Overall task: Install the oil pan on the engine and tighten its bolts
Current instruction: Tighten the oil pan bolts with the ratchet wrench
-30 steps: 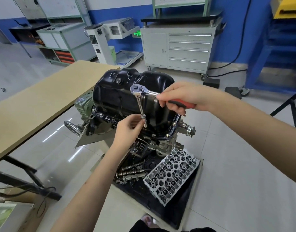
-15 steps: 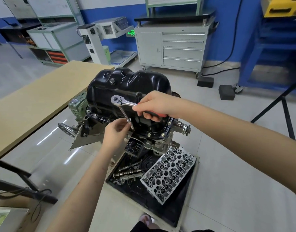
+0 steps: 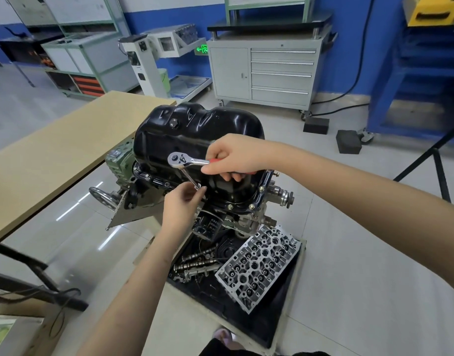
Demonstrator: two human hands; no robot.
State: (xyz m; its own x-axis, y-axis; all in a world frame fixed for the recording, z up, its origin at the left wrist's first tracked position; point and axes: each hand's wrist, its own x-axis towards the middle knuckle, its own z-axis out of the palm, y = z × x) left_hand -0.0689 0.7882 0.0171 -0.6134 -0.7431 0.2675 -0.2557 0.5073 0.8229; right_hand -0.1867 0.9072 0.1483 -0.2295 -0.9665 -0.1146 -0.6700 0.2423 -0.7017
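The glossy black oil pan (image 3: 195, 129) sits upside-up on the engine (image 3: 246, 219), which is mounted on a stand. Bolts (image 3: 230, 207) line its near flange. My right hand (image 3: 236, 156) grips the red handle of a chrome ratchet wrench (image 3: 180, 160) over the pan's near side. From the ratchet head an extension bar runs down to the flange. My left hand (image 3: 180, 201) pinches the lower end of that bar, at the socket, on the pan's front edge. The bolt under the socket is hidden by my fingers.
A wooden table (image 3: 53, 155) stands to the left of the engine. Below the engine a black tray (image 3: 259, 319) holds a cylinder head (image 3: 259, 265) and camshafts (image 3: 195, 263). A grey drawer cabinet (image 3: 267, 73) and two black blocks (image 3: 348, 141) are behind.
The ratchet and both hands have come down from above the pan to its front flange, and the extension bar now slants down to the flange edge. My view has shifted slightly.
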